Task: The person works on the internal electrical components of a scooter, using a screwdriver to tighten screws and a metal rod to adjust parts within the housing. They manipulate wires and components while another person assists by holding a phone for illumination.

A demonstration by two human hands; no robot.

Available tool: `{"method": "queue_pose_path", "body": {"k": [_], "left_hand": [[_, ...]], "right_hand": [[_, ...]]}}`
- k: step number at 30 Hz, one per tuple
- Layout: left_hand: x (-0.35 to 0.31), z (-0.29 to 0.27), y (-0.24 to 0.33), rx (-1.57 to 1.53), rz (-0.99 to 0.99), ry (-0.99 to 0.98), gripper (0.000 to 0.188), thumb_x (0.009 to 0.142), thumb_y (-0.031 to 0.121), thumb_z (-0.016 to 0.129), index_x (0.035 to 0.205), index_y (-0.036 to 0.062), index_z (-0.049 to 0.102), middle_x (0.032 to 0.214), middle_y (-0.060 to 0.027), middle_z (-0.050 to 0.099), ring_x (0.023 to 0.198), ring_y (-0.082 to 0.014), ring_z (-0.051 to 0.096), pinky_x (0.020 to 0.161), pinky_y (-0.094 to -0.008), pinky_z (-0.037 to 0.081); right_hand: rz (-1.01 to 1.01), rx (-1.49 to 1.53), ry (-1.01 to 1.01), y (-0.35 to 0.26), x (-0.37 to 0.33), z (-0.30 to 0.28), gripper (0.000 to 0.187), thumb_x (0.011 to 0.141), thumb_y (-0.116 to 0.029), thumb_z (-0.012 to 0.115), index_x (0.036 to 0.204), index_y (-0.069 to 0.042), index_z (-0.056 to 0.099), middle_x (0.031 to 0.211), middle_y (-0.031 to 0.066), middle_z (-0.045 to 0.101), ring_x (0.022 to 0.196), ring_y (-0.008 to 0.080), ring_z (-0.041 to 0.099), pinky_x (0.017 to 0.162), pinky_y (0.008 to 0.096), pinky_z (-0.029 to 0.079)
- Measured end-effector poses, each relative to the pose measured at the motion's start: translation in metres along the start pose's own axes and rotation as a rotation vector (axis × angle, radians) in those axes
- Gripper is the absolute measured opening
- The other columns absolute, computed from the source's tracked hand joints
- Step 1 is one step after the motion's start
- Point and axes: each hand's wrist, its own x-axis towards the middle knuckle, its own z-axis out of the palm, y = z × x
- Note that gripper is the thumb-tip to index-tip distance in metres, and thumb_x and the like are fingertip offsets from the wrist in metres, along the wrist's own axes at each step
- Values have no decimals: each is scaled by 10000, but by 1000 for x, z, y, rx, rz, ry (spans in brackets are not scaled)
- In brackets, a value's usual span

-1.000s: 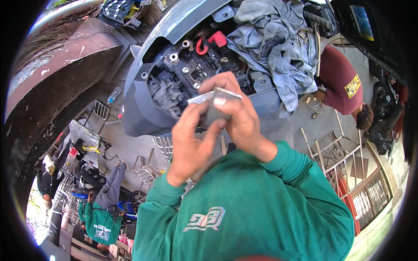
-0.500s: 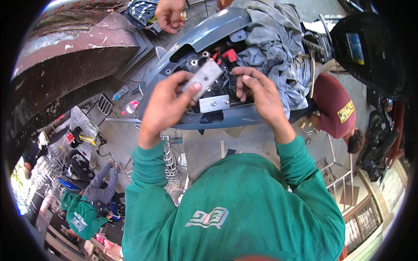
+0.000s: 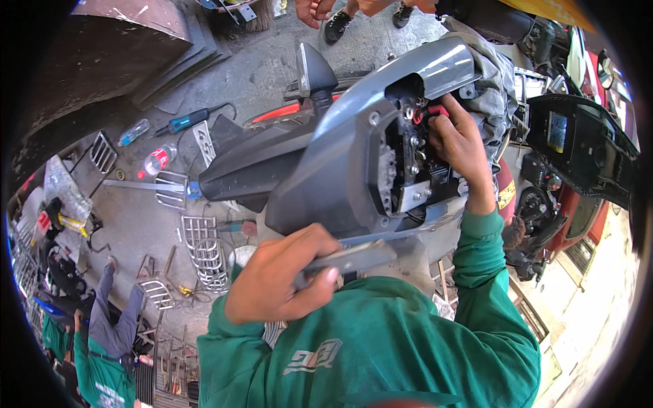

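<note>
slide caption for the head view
Left hand holds a flat grey plate; right hand reaches into open grey motorcycle bodywork.

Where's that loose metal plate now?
In the head view, the plate is just below centre, held in the person's left fingers, between the vehicle's grey bodywork and the green sweatshirt.

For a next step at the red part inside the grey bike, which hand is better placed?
Probably the right hand: it reaches into the grey bike, close to the red part. The left hand holds a flat metal plate outside the bike, so it seems less free.
</note>
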Motion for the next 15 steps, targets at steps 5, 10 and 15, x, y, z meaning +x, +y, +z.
{"method": "queue_pose_path", "body": {"k": [5, 10, 15], "left_hand": [[-30, -25, -40, -192, 140, -16, 153, 877, 81, 662, 975, -28, 618, 843, -144, 654, 668, -287, 647, 605, -365, 520], [-46, -16, -53, -140, -17, 235, 227, 856, 191, 703, 916, -23, 660, 825, -144, 722, 669, -257, 696, 624, -344, 542], [-20, -20, -56, -208, 277, 322, 330, 873, 324, 756, 956, 31, 628, 781, -145, 722, 586, -193, 655, 561, -293, 463]], "right_hand": [[-394, -783, -34, -3, 31, -12, 288, 907, -187, 644, 1088, 38, 643, 937, 292, 667, 892, 485, 626, 806, 493, 513], [-647, -830, -5, 12, 47, -10, 328, 888, -185, 661, 1143, 21, 651, 1143, 270, 662, 1065, 478, 602, 934, 513, 491], [-435, -506, 9, 17, 22, -17, 322, 966, -154, 619, 1230, 14, 546, 941, 297, 661, 902, 504, 613, 775, 519, 496]]}}
